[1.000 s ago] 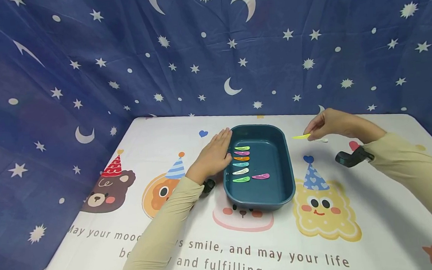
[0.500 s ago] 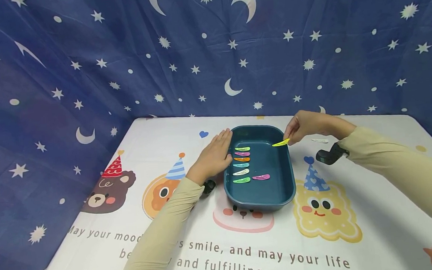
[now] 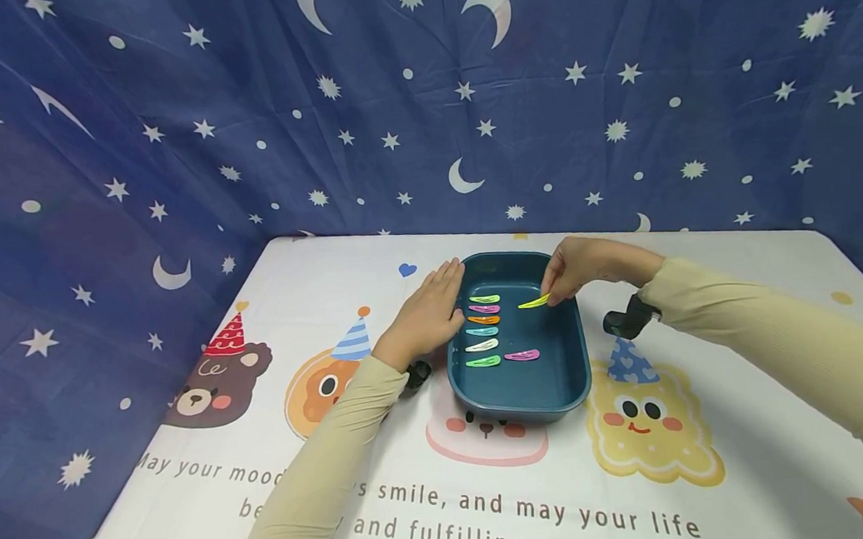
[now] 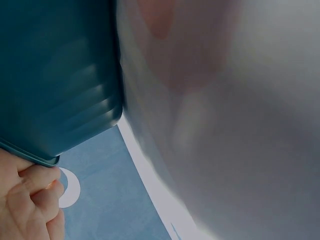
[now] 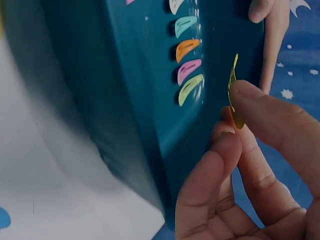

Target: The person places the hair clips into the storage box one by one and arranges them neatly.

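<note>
My right hand (image 3: 572, 266) pinches a yellow hair clip (image 3: 531, 302) between thumb and fingers, over the upper part of a dark teal bin (image 3: 540, 383). The right wrist view shows the clip (image 5: 232, 75) edge-on at the fingertips. Along the bin's left rim rests my left hand (image 3: 420, 316), its fingers straight. Inside the bin several hair clips lie in a column: light green (image 3: 484, 299), pink (image 3: 484, 309), orange (image 3: 483, 320), light blue (image 3: 483, 332), white (image 3: 481, 345) and green (image 3: 483, 362). A second pink clip (image 3: 522, 355) lies right of the green one.
The bin stands on a white tablecloth (image 3: 607, 516) printed with cartoon figures and words. Behind the table hangs a blue curtain (image 3: 389, 97) with moons and stars. A black wrist device (image 3: 630, 318) sits under the right forearm.
My right hand has carried the yellow hair clip leftward from beyond the bin's right rim to over its inside. A white clip on the tablecloth is now hidden behind the right arm.
</note>
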`<action>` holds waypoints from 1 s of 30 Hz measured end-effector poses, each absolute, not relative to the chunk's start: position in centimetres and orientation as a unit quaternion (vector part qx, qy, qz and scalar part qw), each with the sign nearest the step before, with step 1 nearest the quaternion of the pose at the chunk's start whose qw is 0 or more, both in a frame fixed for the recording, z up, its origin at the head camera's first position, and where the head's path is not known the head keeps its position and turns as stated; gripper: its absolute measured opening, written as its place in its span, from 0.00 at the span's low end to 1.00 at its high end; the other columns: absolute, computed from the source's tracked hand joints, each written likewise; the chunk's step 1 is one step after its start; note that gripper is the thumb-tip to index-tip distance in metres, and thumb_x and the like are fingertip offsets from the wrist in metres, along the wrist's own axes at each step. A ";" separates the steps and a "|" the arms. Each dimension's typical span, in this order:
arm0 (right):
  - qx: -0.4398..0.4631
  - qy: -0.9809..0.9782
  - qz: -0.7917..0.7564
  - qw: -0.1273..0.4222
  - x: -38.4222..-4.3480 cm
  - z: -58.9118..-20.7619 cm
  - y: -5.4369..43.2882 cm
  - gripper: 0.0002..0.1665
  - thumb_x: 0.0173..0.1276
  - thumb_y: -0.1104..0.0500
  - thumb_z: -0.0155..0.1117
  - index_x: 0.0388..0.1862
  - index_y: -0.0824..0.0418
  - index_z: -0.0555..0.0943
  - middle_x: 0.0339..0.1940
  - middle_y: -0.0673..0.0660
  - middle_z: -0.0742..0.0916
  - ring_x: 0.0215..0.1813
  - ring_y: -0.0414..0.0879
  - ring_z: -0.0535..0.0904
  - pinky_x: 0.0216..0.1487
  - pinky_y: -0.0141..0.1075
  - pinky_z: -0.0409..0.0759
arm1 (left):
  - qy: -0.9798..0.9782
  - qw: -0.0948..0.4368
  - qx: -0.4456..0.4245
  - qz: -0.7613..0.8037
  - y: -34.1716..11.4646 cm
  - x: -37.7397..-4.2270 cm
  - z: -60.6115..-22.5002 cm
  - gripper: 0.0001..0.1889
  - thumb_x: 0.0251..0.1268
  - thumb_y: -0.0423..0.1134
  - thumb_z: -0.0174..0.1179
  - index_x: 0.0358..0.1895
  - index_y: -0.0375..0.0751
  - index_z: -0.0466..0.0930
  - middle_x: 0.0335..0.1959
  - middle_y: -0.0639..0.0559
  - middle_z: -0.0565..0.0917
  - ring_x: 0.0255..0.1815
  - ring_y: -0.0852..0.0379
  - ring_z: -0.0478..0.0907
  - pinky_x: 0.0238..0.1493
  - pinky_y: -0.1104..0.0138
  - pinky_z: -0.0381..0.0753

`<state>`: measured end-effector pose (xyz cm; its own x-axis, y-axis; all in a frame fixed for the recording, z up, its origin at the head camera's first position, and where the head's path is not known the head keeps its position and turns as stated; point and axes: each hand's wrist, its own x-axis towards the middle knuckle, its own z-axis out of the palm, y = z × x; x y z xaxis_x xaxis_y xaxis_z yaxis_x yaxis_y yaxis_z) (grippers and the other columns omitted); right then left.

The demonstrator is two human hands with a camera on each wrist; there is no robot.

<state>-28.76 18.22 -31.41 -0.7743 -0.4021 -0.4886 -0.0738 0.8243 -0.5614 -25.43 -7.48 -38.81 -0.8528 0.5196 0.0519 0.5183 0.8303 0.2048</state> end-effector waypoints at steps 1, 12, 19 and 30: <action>-0.132 0.904 -0.266 0.309 -28.8 -31.5 18.0 0.08 0.55 0.65 0.69 0.35 0.66 0.86 0.29 0.52 0.88 0.34 0.42 0.81 0.45 0.37 0.83 | 0.957 0.003 0.271 0.107 -7.5 -25.4 -38.8 0.36 0.66 0.41 0.44 0.74 0.34 0.43 0.77 0.44 0.48 0.78 0.51 0.42 0.78 0.62 0.42; -0.112 0.891 -0.303 0.319 -28.8 -32.7 16.6 0.09 0.53 0.66 0.70 0.34 0.67 0.86 0.32 0.54 0.89 0.36 0.43 0.82 0.50 0.42 0.83 | 0.955 0.001 0.277 0.105 -7.5 -25.4 -38.9 0.36 0.66 0.41 0.44 0.74 0.33 0.43 0.77 0.43 0.48 0.78 0.51 0.42 0.78 0.62 0.43; -0.118 0.885 -0.311 0.326 -28.8 -33.6 15.7 0.09 0.52 0.67 0.71 0.33 0.68 0.86 0.28 0.52 0.89 0.33 0.41 0.81 0.45 0.37 0.84 | 0.956 0.002 0.275 0.104 -7.4 -25.5 -38.8 0.36 0.66 0.41 0.44 0.74 0.33 0.43 0.77 0.44 0.48 0.78 0.51 0.42 0.78 0.62 0.42; -0.115 0.894 -0.288 0.324 -28.5 -33.7 14.8 0.06 0.50 0.68 0.72 0.30 0.68 0.86 0.24 0.51 0.88 0.28 0.38 0.78 0.33 0.29 0.82 | 0.957 0.003 0.274 0.093 -7.4 -25.5 -38.8 0.36 0.66 0.42 0.43 0.74 0.34 0.43 0.77 0.44 0.47 0.78 0.50 0.42 0.78 0.62 0.42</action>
<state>-28.50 14.77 -33.69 -0.7632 -0.3927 -0.5131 -0.0199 0.8080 -0.5888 -25.55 -7.41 -38.82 -0.8498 0.5252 0.0446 0.5240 0.8327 0.1792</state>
